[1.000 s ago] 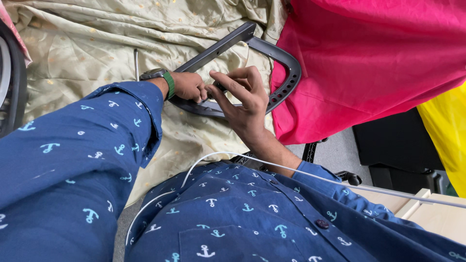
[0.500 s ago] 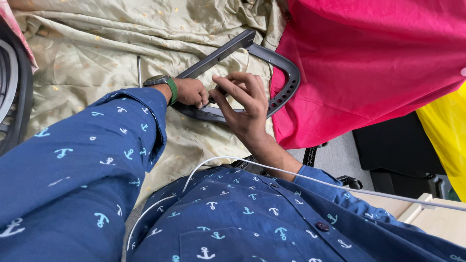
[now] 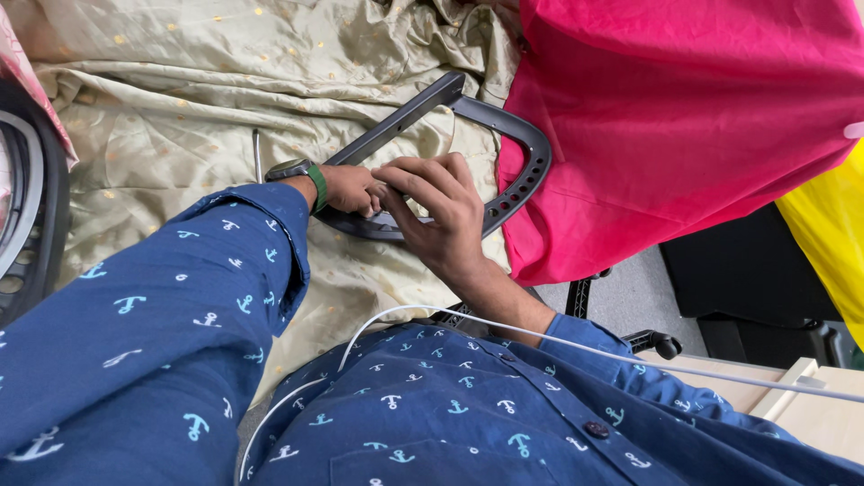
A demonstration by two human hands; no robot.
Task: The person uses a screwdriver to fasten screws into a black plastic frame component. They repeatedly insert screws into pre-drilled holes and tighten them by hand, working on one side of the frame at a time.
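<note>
Olive-gold satin cloth (image 3: pixel 180 99), crumpled and dotted with small gold specks, covers most of the surface under us. Beside it, at the right, a bright pink fabric (image 3: pixel 684 117) hangs over the edge and overlaps one end of the dark grey D-shaped frame (image 3: pixel 531 171). That frame lies on the satin, its straight bar running up toward the top and its curved, perforated side bending round toward the pink fabric. Both our hands meet at its lower curve. Our right hand (image 3: pixel 441 216) lies on top of the frame, fingers together and curled down over the bar, pressing on it. Our left hand (image 3: pixel 351 189) comes in from the blue anchor-print sleeve (image 3: pixel 162 315) and grips the same stretch of bar, fingers folded round it, though we cannot tell how tightly since the right hand partly hides them. A green-strapped watch (image 3: pixel 301 173) sits on the left wrist. A thin white cable (image 3: pixel 576 346) crosses our shirt front.
</note>
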